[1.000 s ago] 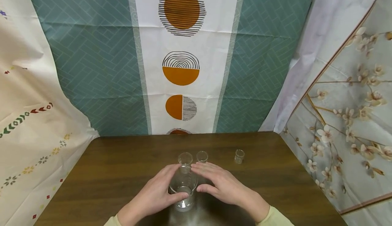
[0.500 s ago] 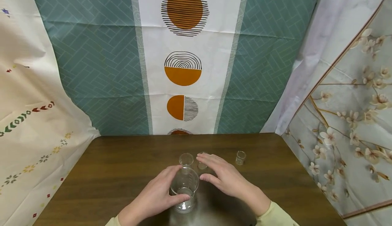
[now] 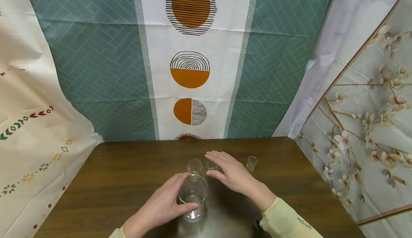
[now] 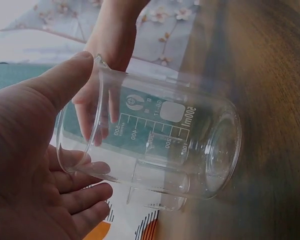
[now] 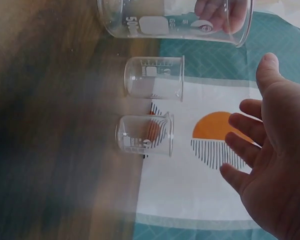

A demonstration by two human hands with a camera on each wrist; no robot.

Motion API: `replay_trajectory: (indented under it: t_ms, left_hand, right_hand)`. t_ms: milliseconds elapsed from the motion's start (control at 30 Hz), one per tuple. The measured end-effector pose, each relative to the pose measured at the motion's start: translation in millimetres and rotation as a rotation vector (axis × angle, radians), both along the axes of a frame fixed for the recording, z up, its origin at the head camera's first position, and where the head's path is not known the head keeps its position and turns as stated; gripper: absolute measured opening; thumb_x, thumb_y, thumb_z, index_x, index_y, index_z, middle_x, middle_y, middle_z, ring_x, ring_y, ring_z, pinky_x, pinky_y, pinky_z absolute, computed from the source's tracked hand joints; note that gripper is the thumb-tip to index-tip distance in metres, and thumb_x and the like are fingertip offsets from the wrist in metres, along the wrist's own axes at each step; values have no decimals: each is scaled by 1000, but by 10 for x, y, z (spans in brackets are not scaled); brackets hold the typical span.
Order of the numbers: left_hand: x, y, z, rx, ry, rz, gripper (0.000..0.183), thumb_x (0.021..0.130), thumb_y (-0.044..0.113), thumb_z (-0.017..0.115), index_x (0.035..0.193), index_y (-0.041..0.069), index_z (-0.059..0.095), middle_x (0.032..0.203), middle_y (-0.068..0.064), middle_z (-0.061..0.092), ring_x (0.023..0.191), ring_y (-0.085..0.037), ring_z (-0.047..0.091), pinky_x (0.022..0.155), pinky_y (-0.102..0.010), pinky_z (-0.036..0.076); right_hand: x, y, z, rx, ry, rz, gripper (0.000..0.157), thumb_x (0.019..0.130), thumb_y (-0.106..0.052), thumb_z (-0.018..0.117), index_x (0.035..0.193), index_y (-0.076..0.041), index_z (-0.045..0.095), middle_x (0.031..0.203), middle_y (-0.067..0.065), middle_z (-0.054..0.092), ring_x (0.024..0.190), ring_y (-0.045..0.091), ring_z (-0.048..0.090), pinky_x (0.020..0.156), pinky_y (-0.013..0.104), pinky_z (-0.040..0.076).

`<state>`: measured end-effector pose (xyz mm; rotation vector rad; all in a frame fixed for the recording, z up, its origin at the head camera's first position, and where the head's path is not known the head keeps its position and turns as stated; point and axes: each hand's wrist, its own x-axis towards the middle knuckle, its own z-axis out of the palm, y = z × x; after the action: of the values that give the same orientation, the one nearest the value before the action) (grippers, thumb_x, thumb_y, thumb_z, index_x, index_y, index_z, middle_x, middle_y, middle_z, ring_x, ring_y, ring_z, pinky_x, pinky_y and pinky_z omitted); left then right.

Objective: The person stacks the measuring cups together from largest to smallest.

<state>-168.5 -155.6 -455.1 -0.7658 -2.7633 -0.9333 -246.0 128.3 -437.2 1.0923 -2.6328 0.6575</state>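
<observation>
My left hand [image 3: 167,200] is around the upper part of a large clear glass beaker [image 3: 194,191], thumb on the near side and fingers on the far side. The beaker stands upright on the table; its white 500 ml scale shows in the left wrist view. My right hand [image 3: 231,171] is held in the air with fingers spread, holding nothing. Close to it stands a small glass beaker [image 5: 145,135], which the hand partly hides in the head view. Another small beaker [image 5: 155,78] stands between that one and the large beaker.
A third small glass beaker [image 3: 252,163] stands farther right on the brown wooden table [image 3: 128,173]. Behind the table hangs a green and white patterned cloth [image 3: 106,69]. A flowered cloth [image 3: 363,152] borders the right side, a cream cloth [image 3: 42,134] the left.
My right hand has moved away from the large beaker, forward toward the small beakers. My left hand stays around the large beaker, which has not moved.
</observation>
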Motion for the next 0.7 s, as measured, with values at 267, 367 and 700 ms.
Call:
replay_trajectory:
  t_ms: [267,367,700]
  left_hand:
    - [0,-10,-7,-13,9,-4,93,90,71,82,155,11,55,153,-3,60,136,-23,61,105,-53,57]
    - [10,-14,-11,-16,12,0,93,90,75,79,155,12,55,153,-2,60,136,-22,61,105,-53,57]
    - [-6,4,1,-24,6,-1,94,90,70,83,156,10,55,153,-3,60,137,-24,61,105,-54,57]
  right_hand:
    - [-134,-62,-38,39,-12,-16,64,109,-47,69,160,-10,57,165,8,55,159,28,43,132,51,25]
    - [-173,-105,-56,50,-11,-10,63,109,-46,68,160,-10,58,164,9,56,158,30,43,132,53,25]
    - [-280,-180,-117,97,-30,0,64,109,-48,68,159,-10,58,163,9,57,160,31,39,133,52,23]
